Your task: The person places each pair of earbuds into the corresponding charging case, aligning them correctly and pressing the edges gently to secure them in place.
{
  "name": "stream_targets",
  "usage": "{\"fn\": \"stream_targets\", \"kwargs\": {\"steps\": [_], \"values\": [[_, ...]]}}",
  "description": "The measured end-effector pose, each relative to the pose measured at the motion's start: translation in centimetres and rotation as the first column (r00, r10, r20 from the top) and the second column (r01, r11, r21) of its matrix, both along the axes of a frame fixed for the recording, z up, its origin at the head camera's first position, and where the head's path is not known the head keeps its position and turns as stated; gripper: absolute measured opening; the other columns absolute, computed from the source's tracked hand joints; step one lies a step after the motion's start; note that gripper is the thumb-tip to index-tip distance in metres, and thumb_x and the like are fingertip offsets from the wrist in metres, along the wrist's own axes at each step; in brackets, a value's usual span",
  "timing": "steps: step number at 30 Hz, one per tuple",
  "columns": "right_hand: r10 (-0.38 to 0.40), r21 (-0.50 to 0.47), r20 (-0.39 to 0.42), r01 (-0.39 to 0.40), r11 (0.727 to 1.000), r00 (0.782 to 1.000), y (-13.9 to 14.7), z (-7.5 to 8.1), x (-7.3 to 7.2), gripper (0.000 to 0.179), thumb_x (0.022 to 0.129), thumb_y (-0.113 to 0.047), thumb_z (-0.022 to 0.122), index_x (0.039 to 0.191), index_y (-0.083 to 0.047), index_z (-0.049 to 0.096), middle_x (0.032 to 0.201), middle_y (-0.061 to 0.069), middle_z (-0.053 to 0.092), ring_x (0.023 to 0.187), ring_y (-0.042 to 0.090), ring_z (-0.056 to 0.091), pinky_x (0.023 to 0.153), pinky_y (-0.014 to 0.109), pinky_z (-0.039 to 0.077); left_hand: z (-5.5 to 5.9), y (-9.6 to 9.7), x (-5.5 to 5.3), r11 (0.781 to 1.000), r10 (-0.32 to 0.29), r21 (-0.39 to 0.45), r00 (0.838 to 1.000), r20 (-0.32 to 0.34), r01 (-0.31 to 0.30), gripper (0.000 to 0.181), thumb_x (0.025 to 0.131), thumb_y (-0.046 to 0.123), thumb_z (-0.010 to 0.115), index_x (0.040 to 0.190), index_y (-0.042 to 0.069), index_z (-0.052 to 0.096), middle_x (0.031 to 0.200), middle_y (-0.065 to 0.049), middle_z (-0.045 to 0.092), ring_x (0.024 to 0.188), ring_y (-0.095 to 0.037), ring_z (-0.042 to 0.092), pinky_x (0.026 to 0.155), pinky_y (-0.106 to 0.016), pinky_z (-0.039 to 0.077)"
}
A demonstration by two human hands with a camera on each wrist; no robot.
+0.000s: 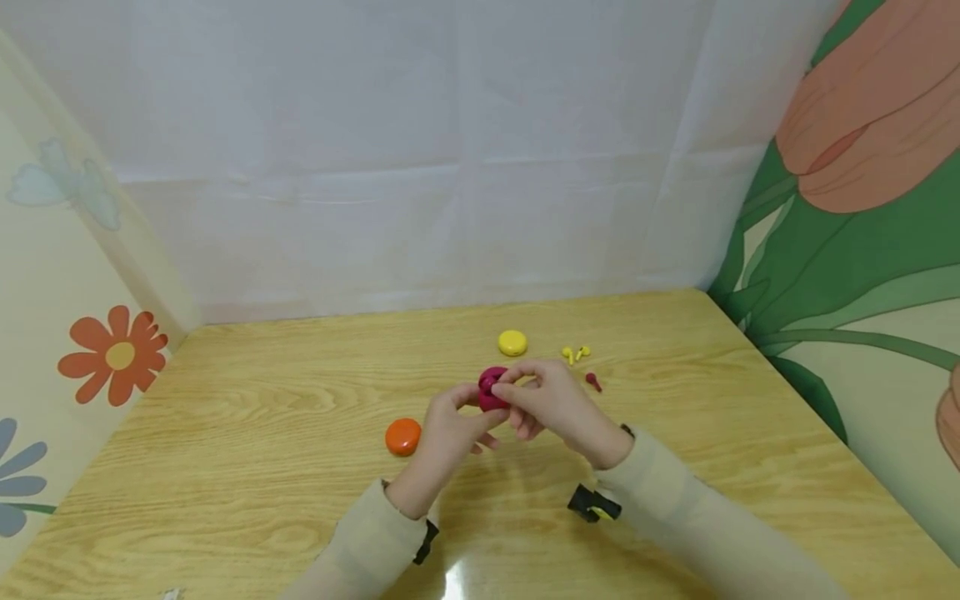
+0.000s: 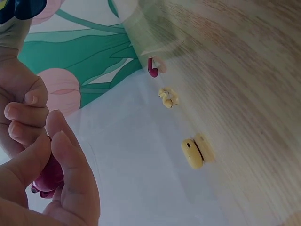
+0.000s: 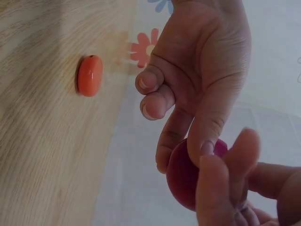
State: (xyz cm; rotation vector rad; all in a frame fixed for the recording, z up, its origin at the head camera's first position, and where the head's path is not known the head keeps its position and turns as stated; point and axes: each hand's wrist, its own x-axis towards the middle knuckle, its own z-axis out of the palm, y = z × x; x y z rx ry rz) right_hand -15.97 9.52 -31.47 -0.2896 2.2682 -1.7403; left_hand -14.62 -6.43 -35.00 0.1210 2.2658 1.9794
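My left hand (image 1: 450, 429) holds a small round magenta earbud case (image 1: 487, 402) above the middle of the table, its thumb and fingers at the rim. At the opened case, my right hand (image 1: 551, 400) pinches a magenta earbud (image 1: 488, 381) between thumb and index finger; those fingertips partly cover it. The right wrist view shows the left thumb pressed on the case's smooth outer shell (image 3: 182, 174). A second magenta earbud (image 1: 593, 382) lies on the table beyond the right hand.
An orange case (image 1: 403, 437) sits left of the left hand on the wooden table (image 1: 262, 417). Behind the hands lie a yellow case (image 1: 513, 342) and a pair of yellow earbuds (image 1: 576, 355). A white sheet (image 1: 375, 167) hangs along the back, with flower-printed panels at both sides.
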Motion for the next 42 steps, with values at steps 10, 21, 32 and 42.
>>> {"fn": "stream_targets", "kwargs": {"steps": [10, 21, 32, 42], "values": [[0.015, -0.007, -0.018, -0.015, 1.0, 1.0, 0.0, 0.5, 0.1, 0.013, 0.096, -0.005, 0.061, 0.097, 0.008, 0.06, 0.055, 0.003, 0.059, 0.045, 0.009, 0.057, 0.049, 0.027, 0.053, 0.0, -0.1, -0.1, 1.0, -0.002, 0.019, 1.0, 0.014, 0.001, 0.03, 0.088, 0.013, 0.072, 0.114, -0.001, 0.066, 0.103, -0.012, 0.062, 0.057, -0.019, 0.067, 0.051, -0.024, 0.049], [0.014, 0.02, -0.017, -0.014, 1.0, 1.0, -0.3, 0.3, -0.1, 0.014, 0.095, -0.007, 0.062, 0.099, 0.007, 0.063, 0.055, 0.004, 0.058, 0.044, 0.01, 0.056, 0.048, 0.028, 0.053, 0.1, 0.0, 0.0, 1.0, 0.006, 0.01, 1.0, -0.007, -0.006, 0.03, 0.087, 0.012, 0.073, 0.112, -0.003, 0.067, 0.104, -0.012, 0.063, 0.057, -0.021, 0.068, 0.051, -0.024, 0.049], [-0.04, 0.071, -0.021, 0.041, 0.997, 0.999, -0.8, 0.4, -0.1, 0.013, 0.093, -0.007, 0.064, 0.089, 0.004, 0.058, 0.052, 0.004, 0.057, 0.043, 0.009, 0.055, 0.046, 0.027, 0.052, 0.0, 0.1, -0.1, 1.0, 0.02, 0.022, 1.0, 0.002, -0.02, 0.028, 0.088, 0.012, 0.073, 0.11, -0.003, 0.067, 0.104, -0.012, 0.062, 0.057, -0.02, 0.068, 0.051, -0.024, 0.049], [-0.056, -0.001, 0.001, 0.056, 0.998, 0.998, 1.1, 0.4, -0.3, 0.017, 0.095, -0.009, 0.062, 0.097, 0.007, 0.056, 0.058, 0.005, 0.06, 0.047, 0.012, 0.059, 0.054, 0.032, 0.056, -0.3, -0.3, -0.2, 0.999, 0.006, 0.032, 1.0, 0.025, -0.007, 0.031, 0.09, 0.015, 0.071, 0.115, -0.001, 0.066, 0.102, -0.011, 0.064, 0.062, -0.025, 0.07, 0.053, -0.025, 0.049]]}}
